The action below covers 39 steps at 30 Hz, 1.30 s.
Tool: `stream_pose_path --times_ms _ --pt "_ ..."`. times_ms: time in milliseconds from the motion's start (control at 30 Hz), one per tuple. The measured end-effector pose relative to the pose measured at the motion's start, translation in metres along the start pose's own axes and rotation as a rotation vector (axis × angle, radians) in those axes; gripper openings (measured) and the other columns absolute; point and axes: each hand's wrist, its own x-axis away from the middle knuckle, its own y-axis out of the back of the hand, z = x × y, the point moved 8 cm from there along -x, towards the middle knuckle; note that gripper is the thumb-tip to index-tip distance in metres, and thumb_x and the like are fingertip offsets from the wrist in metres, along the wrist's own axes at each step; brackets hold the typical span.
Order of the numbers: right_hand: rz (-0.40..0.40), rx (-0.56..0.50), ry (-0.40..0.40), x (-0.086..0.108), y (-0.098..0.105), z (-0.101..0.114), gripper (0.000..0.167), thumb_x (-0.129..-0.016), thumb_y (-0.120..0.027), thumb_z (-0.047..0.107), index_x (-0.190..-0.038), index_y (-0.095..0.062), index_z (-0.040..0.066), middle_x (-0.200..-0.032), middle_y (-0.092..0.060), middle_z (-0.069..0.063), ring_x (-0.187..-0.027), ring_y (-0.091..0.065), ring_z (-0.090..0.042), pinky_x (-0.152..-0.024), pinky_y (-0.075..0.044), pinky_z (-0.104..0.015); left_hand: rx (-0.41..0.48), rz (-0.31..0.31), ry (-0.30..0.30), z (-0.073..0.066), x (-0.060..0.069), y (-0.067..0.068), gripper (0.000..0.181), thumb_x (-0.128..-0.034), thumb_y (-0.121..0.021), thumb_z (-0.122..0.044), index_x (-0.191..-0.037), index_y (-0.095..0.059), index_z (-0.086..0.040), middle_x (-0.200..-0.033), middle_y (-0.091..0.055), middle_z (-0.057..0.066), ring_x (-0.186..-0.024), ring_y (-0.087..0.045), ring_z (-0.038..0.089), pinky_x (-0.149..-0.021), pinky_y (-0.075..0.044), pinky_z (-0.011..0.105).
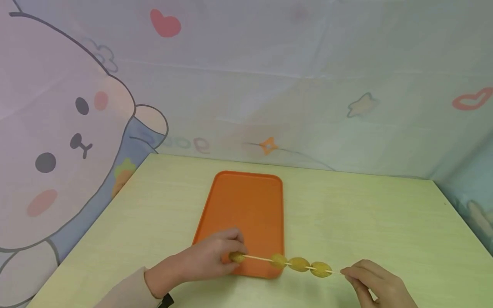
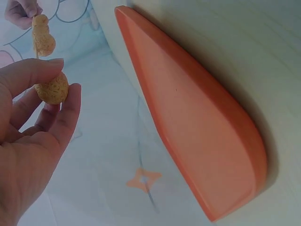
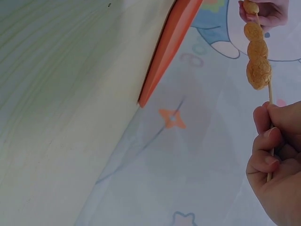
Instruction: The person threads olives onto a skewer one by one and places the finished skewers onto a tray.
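A thin wooden skewer [image 1: 257, 258] runs between both hands, above the near end of an orange tray [image 1: 250, 205]. Three golden-brown, wrinkled balls [image 1: 299, 264] are threaded close together toward its right part. My left hand [image 1: 209, 256] pinches another such ball [image 2: 52, 89] between thumb and fingers at the skewer's left end, with a bare stretch of stick before the others. My right hand [image 1: 379, 282] grips the skewer's right end; in the right wrist view its fingers curl round the stick [image 3: 270, 94] below the balls. Whether the tip passes through the left ball is hidden.
The tray lies on a pale yellow-green table [image 1: 358, 222], its long sides running away from me. Behind the table hangs a cloth backdrop [image 1: 246, 94] printed with a cartoon bear, hearts and stars. A dark band [image 1: 166, 300] shows at the left wrist.
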Motion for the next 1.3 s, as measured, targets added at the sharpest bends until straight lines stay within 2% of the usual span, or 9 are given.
stream_pose_path --times_ms 367,600,900,1033,1300 --pt "0.021 0.011 0.023 0.0 -0.003 0.001 0.046 -0.101 -0.039 0.042 -0.085 -0.071 0.013 -0.08 -0.058 0.016 -0.064 -0.045 0.005 -0.054 -0.036 -0.005 0.004 0.081 0.015 -0.004 -0.004 -0.005 0.017 -0.0807 -0.073 0.004 -0.097 -0.071 -0.001 -0.092 -0.053 -0.001 -0.08 -0.053 0.001 -0.073 -0.048 0.011" --pt "0.028 0.01 0.014 0.0 -0.005 0.002 0.047 -0.101 -0.038 0.042 -0.084 -0.071 0.013 -0.08 -0.057 0.016 -0.064 -0.045 0.005 -0.054 -0.036 -0.005 0.016 0.108 0.024 -0.005 -0.007 -0.008 0.016 -0.0819 -0.072 0.004 -0.097 -0.072 -0.001 -0.091 -0.052 -0.001 -0.079 -0.051 0.001 -0.071 -0.048 0.011" --pt "0.023 -0.004 0.025 -0.001 -0.007 0.004 0.047 -0.101 -0.038 0.04 -0.083 -0.071 0.012 -0.08 -0.056 0.015 -0.064 -0.044 0.006 -0.054 -0.035 -0.003 -0.024 0.082 -0.025 -0.008 -0.011 -0.008 0.014 -0.0804 -0.072 0.006 -0.093 -0.071 -0.001 -0.088 -0.051 0.0 -0.075 -0.048 0.003 -0.068 -0.045 0.009" --pt "0.047 0.013 -0.005 -0.001 -0.01 0.004 0.05 -0.101 -0.036 0.043 -0.082 -0.071 0.013 -0.079 -0.056 0.017 -0.064 -0.043 0.007 -0.054 -0.034 -0.003 -0.03 0.077 -0.036 -0.008 -0.011 -0.009 0.014 -0.08 -0.072 0.007 -0.092 -0.071 -0.001 -0.087 -0.05 0.0 -0.075 -0.048 0.004 -0.068 -0.044 0.008" --pt "0.05 0.007 0.009 -0.003 -0.011 0.005 0.048 -0.101 -0.036 0.041 -0.084 -0.071 0.014 -0.081 -0.057 0.016 -0.065 -0.044 0.006 -0.054 -0.035 -0.003 -0.034 0.06 -0.053 -0.009 -0.014 -0.009 0.015 -0.0784 -0.073 0.008 -0.091 -0.071 0.0 -0.087 -0.051 0.001 -0.073 -0.047 0.005 -0.065 -0.043 0.008"
